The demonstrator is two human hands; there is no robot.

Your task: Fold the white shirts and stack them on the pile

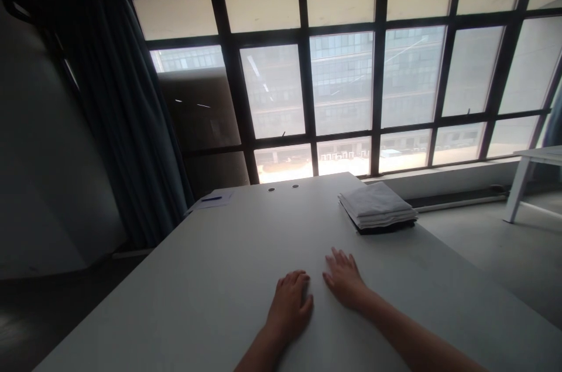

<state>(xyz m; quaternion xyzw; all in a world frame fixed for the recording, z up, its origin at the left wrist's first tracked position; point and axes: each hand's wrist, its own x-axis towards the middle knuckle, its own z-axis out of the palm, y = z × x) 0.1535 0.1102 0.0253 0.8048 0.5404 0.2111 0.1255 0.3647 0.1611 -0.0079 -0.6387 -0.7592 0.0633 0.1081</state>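
Note:
My left hand (pixel 290 303) rests palm down on the white table (pixel 184 278), thumb apart from its slightly bent fingers and nothing in it. To its right, my right hand (pixel 343 278) lies on the tabletop too, fingers spread and holding nothing. A small gap separates the two hands. Beyond the right hand, near the table's right edge, sits a stack of folded white cloths (pixel 375 203) with a dark layer at the bottom. Neither hand touches this stack.
At the table's far left lie a sheet of paper (pixel 223 201) and a dark pen (pixel 211 198). Two round cable holes (pixel 295 186) show near the far edge. A dark blue curtain (pixel 132 126) hangs left; another white table (pixel 522 184) stands right. Windows line the back.

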